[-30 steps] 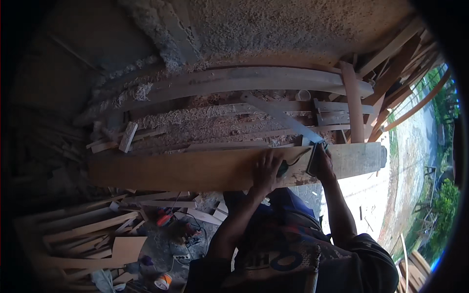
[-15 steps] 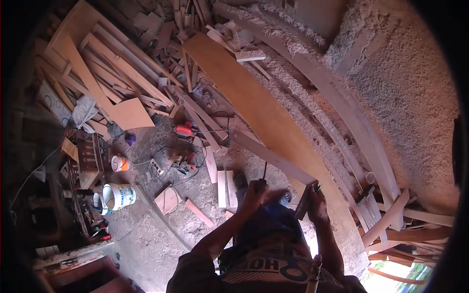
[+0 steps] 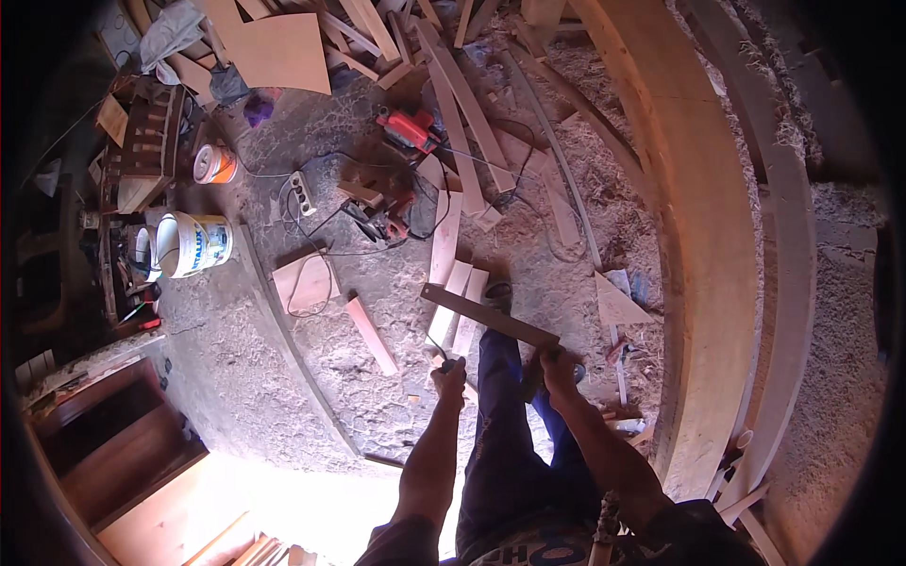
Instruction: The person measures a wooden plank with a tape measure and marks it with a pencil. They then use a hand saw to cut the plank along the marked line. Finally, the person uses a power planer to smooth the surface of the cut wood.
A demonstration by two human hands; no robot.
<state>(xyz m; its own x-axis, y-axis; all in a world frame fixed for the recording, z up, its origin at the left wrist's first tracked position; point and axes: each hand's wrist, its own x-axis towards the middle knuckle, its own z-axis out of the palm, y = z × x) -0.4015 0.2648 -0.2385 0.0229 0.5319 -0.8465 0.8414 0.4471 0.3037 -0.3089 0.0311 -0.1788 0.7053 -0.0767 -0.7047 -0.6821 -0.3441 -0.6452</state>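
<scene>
My left hand (image 3: 449,377) is closed on a dark handle with a thin dark rod (image 3: 436,346) pointing up from it. My right hand (image 3: 559,373) grips the dark stock of a large square, whose long flat blade (image 3: 486,311) reaches up and left across my legs, over pale offcut boards (image 3: 467,330) on the floor. Both forearms come in from the lower edge. The long curved plank (image 3: 708,245) stands to my right, apart from both hands.
Corded red power tool (image 3: 406,127), power strip (image 3: 301,193), tangled cables, buckets (image 3: 193,245) and scattered boards lie on the dusty floor. Wood pieces pile up at the top (image 3: 283,52). A wooden cabinet (image 3: 118,443) is at lower left. Shavings (image 3: 830,283) surround beams at right.
The view has swung away from the long plank toward the floor. Both hands, earlier at the plank, are now lower, over my legs, still holding the tools; the plank is now at my right.
</scene>
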